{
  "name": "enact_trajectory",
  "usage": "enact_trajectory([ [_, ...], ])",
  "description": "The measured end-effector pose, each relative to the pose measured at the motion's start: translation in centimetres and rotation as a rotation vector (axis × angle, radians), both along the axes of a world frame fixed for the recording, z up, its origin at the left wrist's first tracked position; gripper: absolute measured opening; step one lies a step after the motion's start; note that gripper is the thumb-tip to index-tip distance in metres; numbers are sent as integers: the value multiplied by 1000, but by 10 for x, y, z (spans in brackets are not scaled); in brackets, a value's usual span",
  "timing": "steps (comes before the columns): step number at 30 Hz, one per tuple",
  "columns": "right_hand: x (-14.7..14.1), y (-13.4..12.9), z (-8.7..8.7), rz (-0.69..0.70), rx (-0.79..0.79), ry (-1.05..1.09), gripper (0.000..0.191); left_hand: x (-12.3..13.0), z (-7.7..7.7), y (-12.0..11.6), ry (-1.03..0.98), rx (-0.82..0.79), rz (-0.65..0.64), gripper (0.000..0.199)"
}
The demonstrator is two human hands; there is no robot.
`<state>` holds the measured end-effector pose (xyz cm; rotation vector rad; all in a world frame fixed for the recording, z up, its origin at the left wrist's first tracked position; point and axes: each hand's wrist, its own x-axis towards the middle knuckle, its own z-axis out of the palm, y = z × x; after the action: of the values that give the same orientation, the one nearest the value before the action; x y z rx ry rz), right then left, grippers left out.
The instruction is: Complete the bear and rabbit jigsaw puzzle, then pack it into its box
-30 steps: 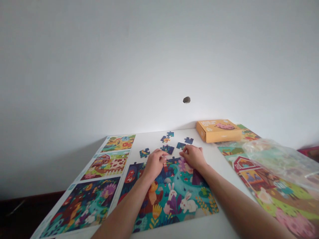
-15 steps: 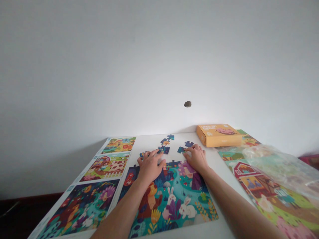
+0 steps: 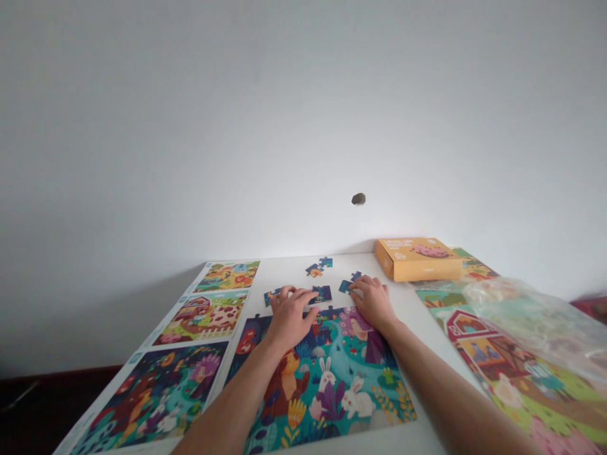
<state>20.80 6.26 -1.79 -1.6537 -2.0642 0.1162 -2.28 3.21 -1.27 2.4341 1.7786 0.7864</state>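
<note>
Lying at 6 o'clock in the view is one puzzle (image 3: 329, 404), tabs showing along its far edge. Counting clockwise from its middle, six loose pieces (image 3: 324, 293) are showing between 11 and 1, some partly covered; one box (image 3: 427, 270) is resting at 1; one bag (image 3: 535, 322) is lying over one poster (image 3: 526, 401) near 3; three pictures (image 3: 203, 316) are lying between 9 and 11. The left hand (image 3: 289, 319) is spreading half open, fingertips touching the 12 o'clock piece, gripping nothing. The right hand (image 3: 374, 301) is curling at two pieces; its grip cannot be told. Compared with half a second ago, the left hand's piece is lying closer to the puzzle and further right.
</note>
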Motion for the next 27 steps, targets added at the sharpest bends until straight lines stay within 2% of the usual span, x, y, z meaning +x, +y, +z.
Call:
enact_trajectory([
  [4,-7,-7,5,180,39,-7,31,1,-1,-1,-9,-13,-56,42],
  [7,-12,-14,7,353,4,-52,44,0,-4,0,-12,-52,-100,46],
  [9,-14,-17,6,407,-24,-71,46,-1,-6,0,-23,-62,-126,48],
  [14,-13,-17,2,390,-27,-57,46,0,-5,0,-54,-37,-140,50],
  [20,-13,-14,1,385,-4,-40,35,1,-2,2,-76,-26,-43,18],
  [23,-15,-11,0,346,-2,-39,30,0,-6,4,-52,-35,-59,24],
  [27,-20,-11,-1,216,41,-69,26,1,-12,4,19,-67,-62,37],
])
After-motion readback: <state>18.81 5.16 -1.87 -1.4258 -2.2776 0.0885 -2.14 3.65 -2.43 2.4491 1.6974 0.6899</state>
